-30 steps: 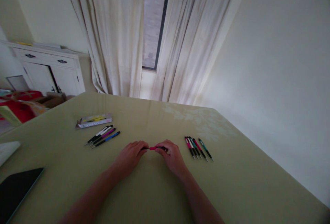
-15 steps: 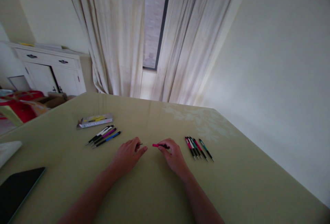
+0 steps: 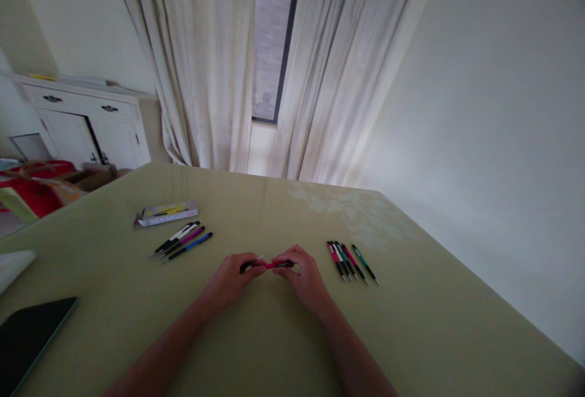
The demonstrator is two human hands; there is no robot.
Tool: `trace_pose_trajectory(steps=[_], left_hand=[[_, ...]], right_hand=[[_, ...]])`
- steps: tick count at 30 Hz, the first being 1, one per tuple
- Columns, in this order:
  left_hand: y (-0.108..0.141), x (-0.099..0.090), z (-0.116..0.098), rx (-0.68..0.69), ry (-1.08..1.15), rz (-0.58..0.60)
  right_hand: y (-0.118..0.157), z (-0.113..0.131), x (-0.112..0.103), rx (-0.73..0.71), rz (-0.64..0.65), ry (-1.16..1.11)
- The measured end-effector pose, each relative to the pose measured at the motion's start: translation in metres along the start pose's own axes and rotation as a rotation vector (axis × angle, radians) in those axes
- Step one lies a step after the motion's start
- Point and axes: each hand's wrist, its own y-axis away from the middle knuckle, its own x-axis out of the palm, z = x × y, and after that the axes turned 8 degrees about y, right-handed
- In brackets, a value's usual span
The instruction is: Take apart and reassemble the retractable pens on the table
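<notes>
Between my two hands, over the middle of the table, is a pink and black pen (image 3: 269, 265). My left hand (image 3: 234, 278) pinches a black pen part (image 3: 247, 266) against the pink end, and a thin pale tip sticks up by its fingers. Whether the two pieces are joined I cannot tell. My right hand (image 3: 301, 272) is closed around the barrel, thumb and fingers near its pink end. To the right lie several pink, white and green pens (image 3: 350, 262) in a slanted row. Several black, white, purple and blue pens (image 3: 183, 242) lie on the left.
An open pen box (image 3: 168, 213) lies behind the left pens. A dark tablet (image 3: 34, 342) and a white object (image 3: 13, 266) sit at the table's left edge. The table (image 3: 274, 342) has a greenish cover. Beyond it are curtains (image 3: 210, 68), a white cabinet (image 3: 86, 123) and red bags (image 3: 41, 184).
My hands have come together. The gap between the pink end and my left fingers has closed, and the black piece in my left hand shows more. The lying pens stayed put.
</notes>
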Motion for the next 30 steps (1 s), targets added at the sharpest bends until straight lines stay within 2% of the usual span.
trace_pose_trajectory(steps=[7,10,14,17,20,24,28,30], left_hand=[[-0.001,0.0,0.002,0.002,0.016,-0.048],[-0.001,0.002,0.005,0.051,0.002,-0.081],[-0.001,0.003,0.011,0.166,-0.049,-0.15],[-0.001,0.003,0.012,0.194,-0.109,-0.116],[0.0,0.003,0.008,0.196,-0.154,-0.081],[0.006,0.005,0.0,0.206,-0.256,-0.042],[0.009,0.008,-0.003,0.253,-0.369,0.009],[0.009,0.008,-0.002,0.252,-0.392,0.008]], right_hand=[[0.0,0.001,0.004,-0.004,0.03,0.094],[0.0,-0.001,0.005,0.038,0.036,0.154],[0.0,-0.016,-0.004,0.218,-0.095,0.305],[0.0,-0.031,-0.015,0.314,-0.159,0.479],[0.0,-0.037,-0.02,0.327,-0.206,0.528],[-0.001,-0.022,-0.015,0.213,-0.228,0.376],[0.0,-0.001,-0.004,0.045,-0.033,0.093],[0.0,0.003,0.0,0.042,0.014,0.013]])
